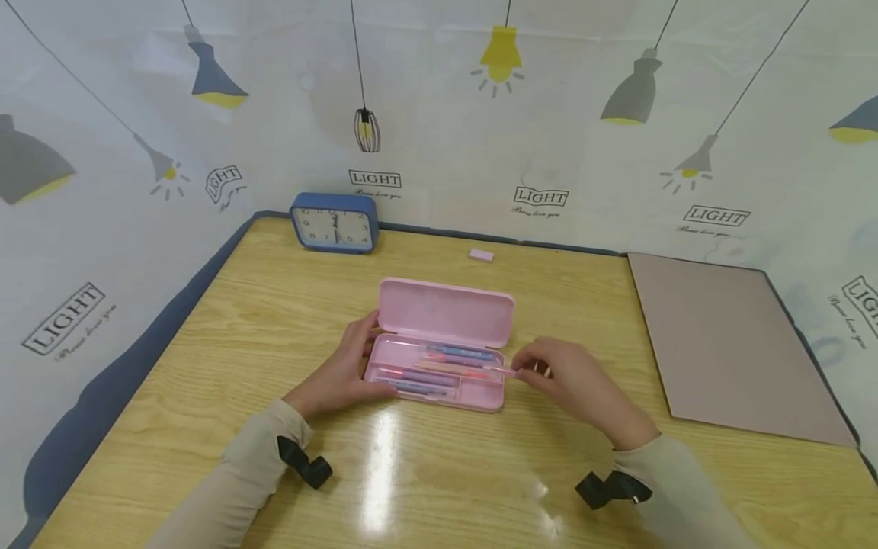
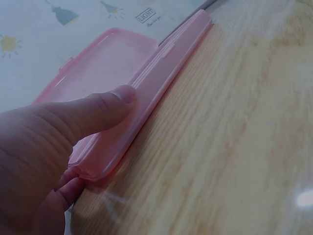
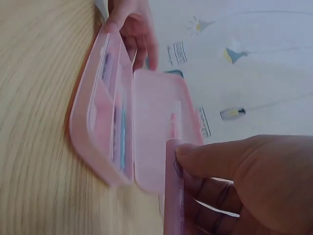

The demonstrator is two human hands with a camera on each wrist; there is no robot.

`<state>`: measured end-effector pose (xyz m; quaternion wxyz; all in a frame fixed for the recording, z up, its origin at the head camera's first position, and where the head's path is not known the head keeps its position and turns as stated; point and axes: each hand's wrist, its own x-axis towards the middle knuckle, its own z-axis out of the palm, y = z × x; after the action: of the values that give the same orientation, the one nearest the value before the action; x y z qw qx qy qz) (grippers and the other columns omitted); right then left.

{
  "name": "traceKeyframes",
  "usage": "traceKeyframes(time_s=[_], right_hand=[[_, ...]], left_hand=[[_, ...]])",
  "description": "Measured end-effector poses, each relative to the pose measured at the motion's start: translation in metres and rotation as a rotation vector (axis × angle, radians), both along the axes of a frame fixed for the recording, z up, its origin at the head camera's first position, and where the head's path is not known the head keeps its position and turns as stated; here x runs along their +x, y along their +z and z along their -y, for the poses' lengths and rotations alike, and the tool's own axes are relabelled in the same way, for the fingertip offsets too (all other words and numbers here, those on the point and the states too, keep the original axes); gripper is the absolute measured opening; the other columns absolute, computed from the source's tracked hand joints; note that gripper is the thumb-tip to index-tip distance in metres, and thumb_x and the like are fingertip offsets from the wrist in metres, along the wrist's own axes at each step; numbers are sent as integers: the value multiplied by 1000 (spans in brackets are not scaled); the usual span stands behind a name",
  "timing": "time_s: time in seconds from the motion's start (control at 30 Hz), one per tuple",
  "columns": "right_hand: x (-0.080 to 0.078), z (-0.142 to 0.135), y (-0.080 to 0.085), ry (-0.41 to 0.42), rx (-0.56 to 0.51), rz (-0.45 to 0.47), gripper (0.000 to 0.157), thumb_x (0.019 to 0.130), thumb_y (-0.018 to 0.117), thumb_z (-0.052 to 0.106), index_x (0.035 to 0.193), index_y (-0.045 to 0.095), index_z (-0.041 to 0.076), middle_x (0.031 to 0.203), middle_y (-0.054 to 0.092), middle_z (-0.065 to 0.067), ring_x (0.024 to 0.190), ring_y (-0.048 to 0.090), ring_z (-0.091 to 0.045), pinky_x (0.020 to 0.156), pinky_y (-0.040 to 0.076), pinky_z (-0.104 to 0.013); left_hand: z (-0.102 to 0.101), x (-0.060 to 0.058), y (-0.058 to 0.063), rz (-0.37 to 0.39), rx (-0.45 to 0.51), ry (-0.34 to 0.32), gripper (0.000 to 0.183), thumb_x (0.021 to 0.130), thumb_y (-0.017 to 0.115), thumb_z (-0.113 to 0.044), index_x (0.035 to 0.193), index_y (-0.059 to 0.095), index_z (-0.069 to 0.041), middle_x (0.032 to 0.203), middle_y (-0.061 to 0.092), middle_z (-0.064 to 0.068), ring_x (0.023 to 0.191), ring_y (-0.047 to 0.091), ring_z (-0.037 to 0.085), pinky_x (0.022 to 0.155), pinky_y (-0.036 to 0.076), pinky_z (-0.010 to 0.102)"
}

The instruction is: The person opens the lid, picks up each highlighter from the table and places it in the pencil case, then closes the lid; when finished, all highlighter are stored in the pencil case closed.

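A pink pencil case [image 1: 482, 393] lies on the wooden table with its lid [image 1: 446, 313] folded back. Several pens [image 1: 421, 377] are in its compartments, some blue, purple or orange. My left hand [image 1: 343, 375] grips the case's left end, the thumb [image 2: 105, 108] along the front wall and the other fingers around the end. Between thumb and fingertips my right hand [image 1: 569, 379] pinches a pink pen [image 3: 173, 191] with a clear cap end. That pen is over the right end of the case, its tip pointing toward the case in the head view.
Behind the case, a small pink eraser [image 1: 482, 255] lies near the table's back edge. A blue clock [image 1: 334, 223] stands at the back left. On the right is a flat grey-pink board [image 1: 734, 351]. Printed cloth walls [image 1: 439, 137] border the table.
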<state>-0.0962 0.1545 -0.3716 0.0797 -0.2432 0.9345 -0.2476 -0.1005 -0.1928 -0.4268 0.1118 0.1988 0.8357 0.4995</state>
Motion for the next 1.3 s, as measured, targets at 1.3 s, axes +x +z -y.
traceKeyframes(time_s=[1.3], right_hand=[[-32,96,-34,1,45,-9,4,91,70,17,93,74,15,87,65,4,79,55,-10,80,51,-28]], left_hand=[[9,-9,-23,-45,-59,5,121,72,88,-35,158,3,-23,150,26,13,128,49,30,108,41,47]])
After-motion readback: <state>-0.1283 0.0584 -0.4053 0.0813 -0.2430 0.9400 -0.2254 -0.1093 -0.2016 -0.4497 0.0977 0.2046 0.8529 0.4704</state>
